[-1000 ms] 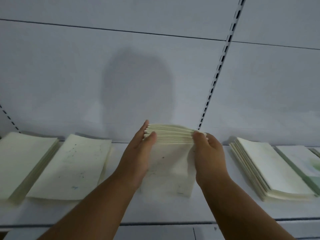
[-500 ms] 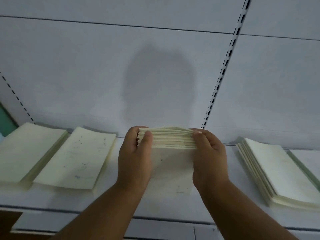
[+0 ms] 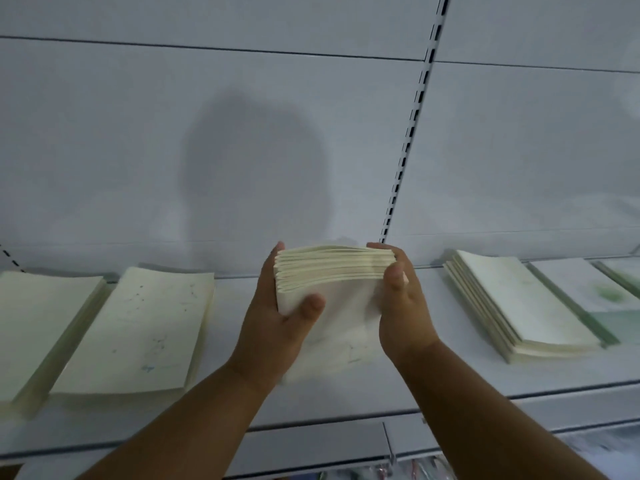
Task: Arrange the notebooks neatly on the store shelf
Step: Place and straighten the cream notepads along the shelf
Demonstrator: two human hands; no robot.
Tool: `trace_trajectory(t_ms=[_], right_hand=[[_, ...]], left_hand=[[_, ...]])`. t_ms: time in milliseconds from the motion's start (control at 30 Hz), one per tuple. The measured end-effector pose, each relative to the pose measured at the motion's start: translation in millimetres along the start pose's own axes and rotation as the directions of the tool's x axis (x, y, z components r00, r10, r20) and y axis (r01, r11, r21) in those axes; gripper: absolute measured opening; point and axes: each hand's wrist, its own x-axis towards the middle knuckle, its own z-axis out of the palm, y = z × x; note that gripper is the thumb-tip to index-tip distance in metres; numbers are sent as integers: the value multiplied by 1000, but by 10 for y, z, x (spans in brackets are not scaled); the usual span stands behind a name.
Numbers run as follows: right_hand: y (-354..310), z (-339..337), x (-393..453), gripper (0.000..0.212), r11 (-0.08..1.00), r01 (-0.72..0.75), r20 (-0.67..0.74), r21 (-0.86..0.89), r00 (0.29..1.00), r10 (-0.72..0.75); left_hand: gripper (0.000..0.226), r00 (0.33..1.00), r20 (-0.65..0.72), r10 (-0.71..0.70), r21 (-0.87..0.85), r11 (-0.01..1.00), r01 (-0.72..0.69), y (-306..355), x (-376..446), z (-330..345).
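1. Right now, in the head view, I am squaring up a stack of notebooks [image 3: 334, 271] between my two hands, so I judge the step in hand to be evening the edges before the bundle goes down flat.
2. My left hand [image 3: 277, 327] is gripping the stack's left side, thumb curled onto the near cover and fingers reaching behind; my right hand [image 3: 403, 306] is clamping the right side, thumb on the near edge and fingers wrapped over the back.
3. I am holding the stack tilted up, its top page edges facing me, above the white shelf [image 3: 450, 379], in the gap between the left pile [image 3: 138, 327] and the right pile [image 3: 519, 306]. Whether its lower end is touching the shelf, I cannot tell.
4. Next, I judge, I am needing to tap the edges level, then lay the stack down parallel to its neighbours, well apart from both.
5. A further pile [image 3: 38, 323] is lying at far left, and another [image 3: 602, 289] at far right.
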Motion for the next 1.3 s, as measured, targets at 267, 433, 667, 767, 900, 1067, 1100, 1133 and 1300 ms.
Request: trace_trajectory(t_ms=[267, 433, 667, 767, 900, 1067, 1100, 1133, 1300], right_hand=[[110, -151, -22, 86, 999, -27, 258, -47, 965, 38], [405, -129, -162, 75, 992, -123, 262, -5, 958, 120], [527, -66, -147, 77, 998, -64, 206, 29, 977, 57], [665, -104, -190, 68, 997, -77, 218, 16, 973, 72], [790, -122, -201, 63, 990, -129, 242, -65, 960, 141], [724, -11, -105, 51, 954, -191, 138, -232, 964, 227], [659, 23, -56, 56, 933, -222, 100, -283, 961, 259], [593, 59, 4, 59, 901, -256, 73, -349, 951, 299], [513, 277, 144, 57, 646, -544, 44, -535, 746, 664]], left_hand=[[102, 999, 11, -35, -38, 999, 35, -114, -44, -97], [81, 996, -74, -55, 14, 998, 56, -348, -251, 19], [70, 965, -249, 78, 121, 991, -49, -485, -190, 64], [68, 989, -146, 0, 56, 998, 8, -582, -223, 23], [57, 980, -34, -197, 149, 968, 200, -698, -263, -38], [45, 964, -126, -234, 270, 927, 261, -594, -158, -113], [43, 953, -138, -270, 295, 907, 300, -533, -111, -135], [44, 937, -137, -321, 325, 879, 349, -475, -54, -166], [67, 736, -117, -667, 475, 613, 631, -496, 99, -374]])
